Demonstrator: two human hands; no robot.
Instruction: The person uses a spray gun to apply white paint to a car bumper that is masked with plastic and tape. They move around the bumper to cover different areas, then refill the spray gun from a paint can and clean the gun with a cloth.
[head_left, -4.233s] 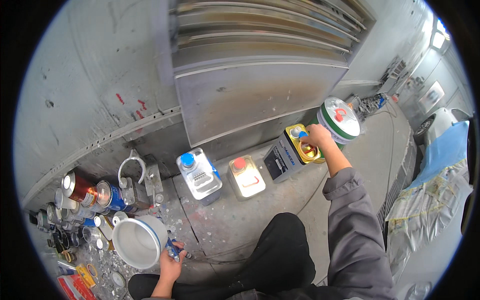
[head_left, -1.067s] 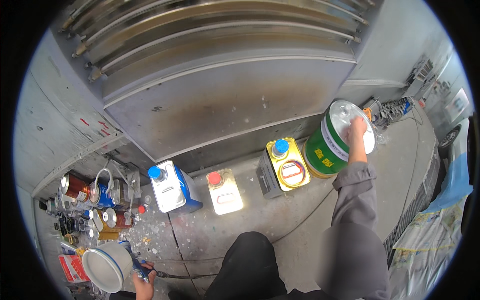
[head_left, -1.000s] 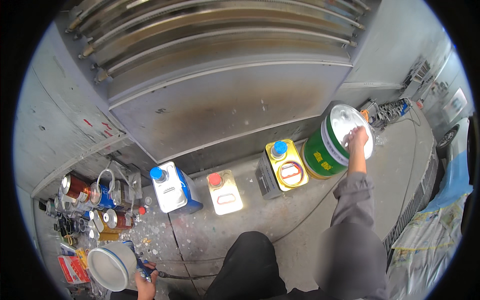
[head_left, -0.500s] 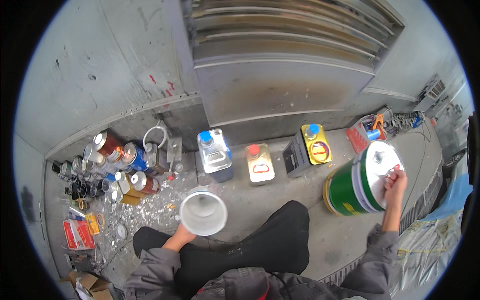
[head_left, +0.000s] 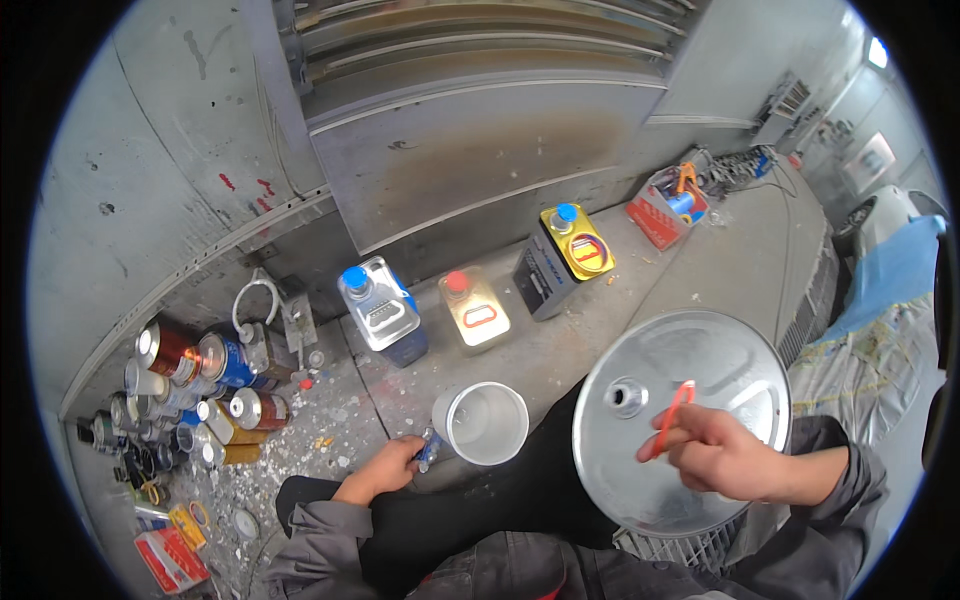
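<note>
My left hand (head_left: 388, 462) holds a small blue tool (head_left: 430, 450) at the lower middle, right beside an upright translucent plastic cup (head_left: 470, 405). My right hand (head_left: 710, 455) grips the red loop handle (head_left: 680, 405) on the silver lid (head_left: 650, 355) of a large drum in front of my right leg. The lid has a dark round spout opening left of the handle; the drum's body is mostly hidden beneath it. Ahead stand three rectangular cans: silver with blue cap (head_left: 395, 335), pale with red cap (head_left: 478, 330), yellow-topped with blue cap (head_left: 555, 275).
Many paint tins (head_left: 245, 410) crowd the paint-spattered left floor, near a red box (head_left: 165, 560). Behind are a louvred vent (head_left: 480, 150) and another red box (head_left: 655, 220) of items. At right are a floor grating and a sheeted car (head_left: 870, 370).
The green drum has come from the back right to close in front of me in my right hand, exposing the red box behind. The cup has moved up and rightward with my left hand.
</note>
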